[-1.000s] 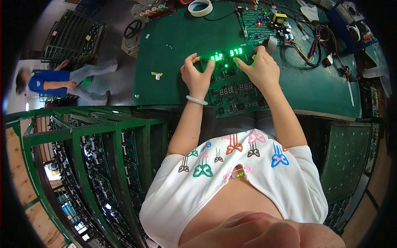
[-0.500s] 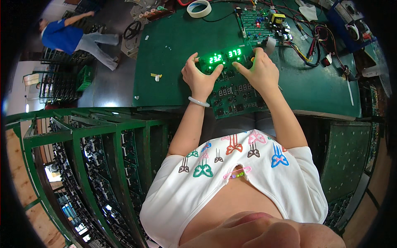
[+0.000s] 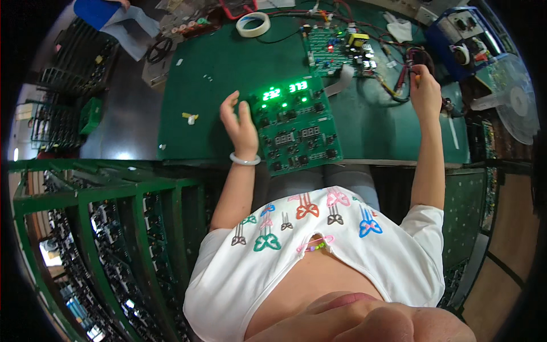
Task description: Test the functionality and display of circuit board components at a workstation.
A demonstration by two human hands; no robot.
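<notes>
A green circuit board (image 3: 296,128) lies tilted at the table's near edge, its upper digit displays and small lamps glowing green and its lower displays dark. Close to the board's left edge, my left hand (image 3: 242,128) is open, thumb and fingers apart and holding nothing. My right hand (image 3: 426,97) is at the right, its fingers closed by a bundle of wires (image 3: 403,80); what they grip is hidden. A grey ribbon cable (image 3: 340,81) runs from the lit board toward a second circuit board (image 3: 327,57) with a red lamp, behind it.
Masking tape (image 3: 253,25) lies on the green table (image 3: 199,134) at the back. A blue-framed device (image 3: 462,43) and a clear plastic reel (image 3: 515,100) stand at the right. Green racks (image 3: 85,196) holding boards stand at lower left. Another person (image 3: 117,20) is at the far left.
My right hand has left the lit board and moved right to the wires. My left hand has let go of the board's left side. The other person has moved farther up in the view.
</notes>
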